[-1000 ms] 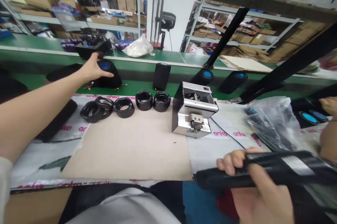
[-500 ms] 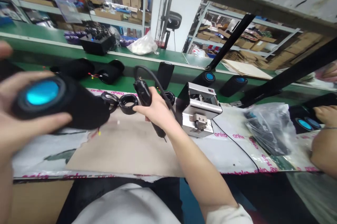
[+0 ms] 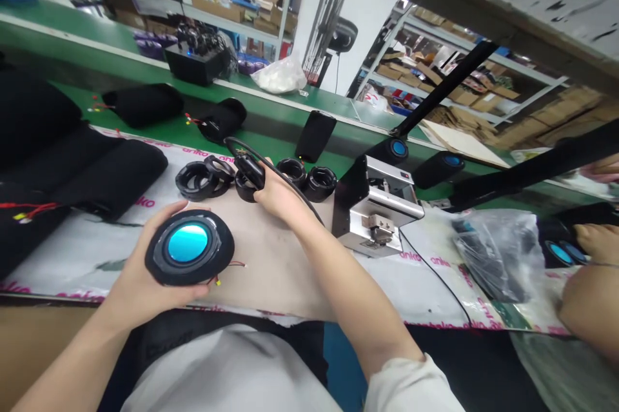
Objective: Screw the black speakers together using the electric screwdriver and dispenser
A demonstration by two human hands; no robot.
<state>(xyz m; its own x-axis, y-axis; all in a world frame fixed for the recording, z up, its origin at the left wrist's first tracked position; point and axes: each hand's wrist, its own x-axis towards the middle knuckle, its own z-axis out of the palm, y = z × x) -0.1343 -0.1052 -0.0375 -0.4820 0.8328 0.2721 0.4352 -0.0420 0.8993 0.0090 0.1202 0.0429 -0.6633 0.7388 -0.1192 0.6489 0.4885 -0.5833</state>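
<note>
atop the left hand [image 3: 138,276], a round blue-centred speaker [image 3: 189,247]

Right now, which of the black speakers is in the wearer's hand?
The speaker cradled in the left hand, its blue disc facing up; the wearer holds no other speaker.

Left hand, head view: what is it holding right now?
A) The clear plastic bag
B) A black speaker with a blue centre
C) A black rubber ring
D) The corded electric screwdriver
B: the left hand cups the black speaker with its blue centre facing up, while the corded electric screwdriver is in the right hand.
</note>
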